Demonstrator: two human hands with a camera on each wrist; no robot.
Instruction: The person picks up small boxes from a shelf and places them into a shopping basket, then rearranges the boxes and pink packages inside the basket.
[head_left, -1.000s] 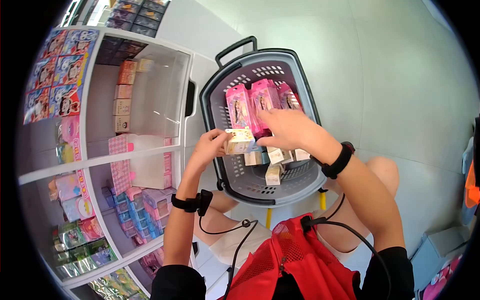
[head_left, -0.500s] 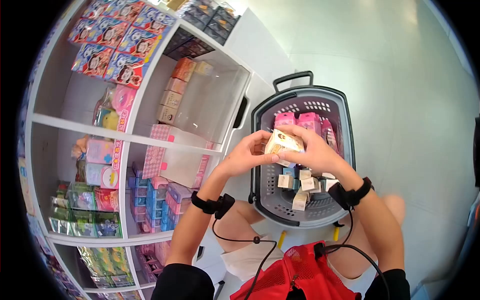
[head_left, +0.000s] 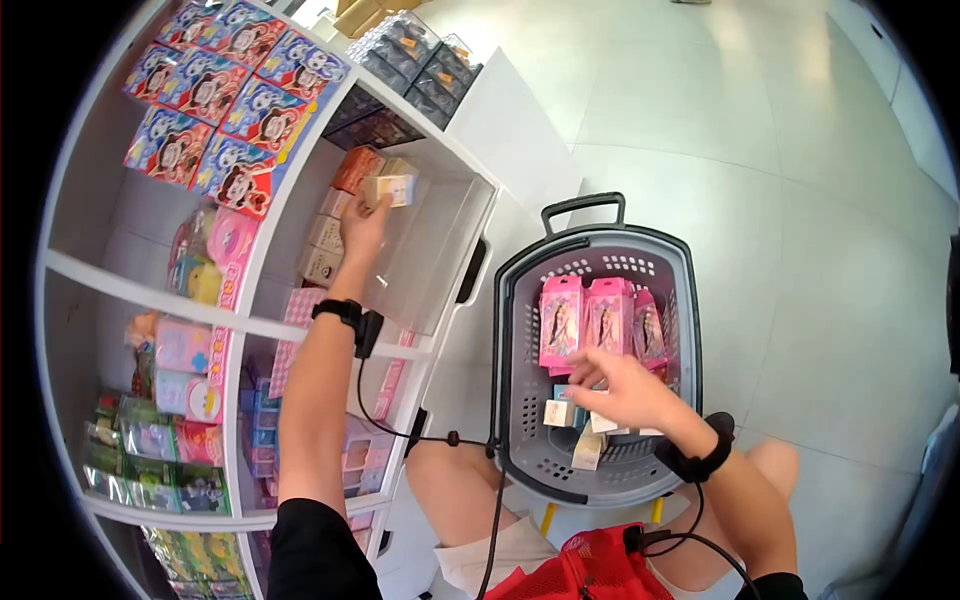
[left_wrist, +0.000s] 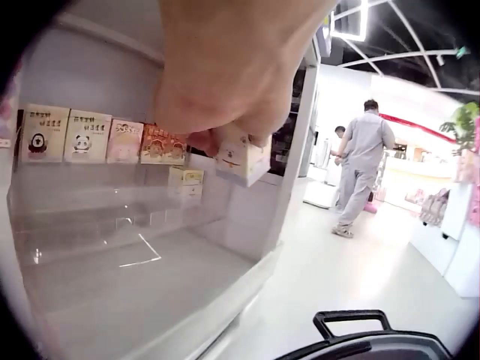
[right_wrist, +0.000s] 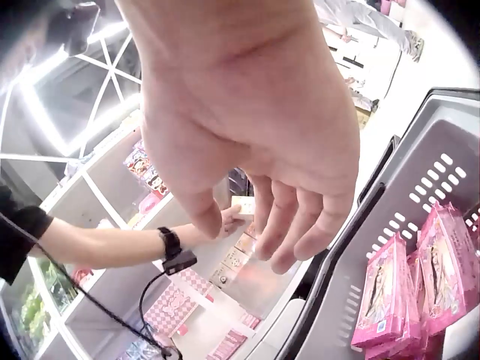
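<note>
Box (head_left: 397, 190): pale cuboid, upper left, at the white shelf (head_left: 140, 293)
Left hand (head_left: 362, 232): fingers pinching the box
Right hand (head_left: 632, 393): unclenched, fingers slightly bent, holding nothing
Basket (head_left: 508, 330): grey perforated plastic, dark rim, lower centre

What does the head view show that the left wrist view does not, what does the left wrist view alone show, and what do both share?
Only the head view: the right hand, over the basket, and the pink boxes inside.

Only the left wrist view: a leafy plant and a bright ceiling light.

Both: the left hand gripping a small box, the orange box on the shelf, and the basket's handle.
</note>
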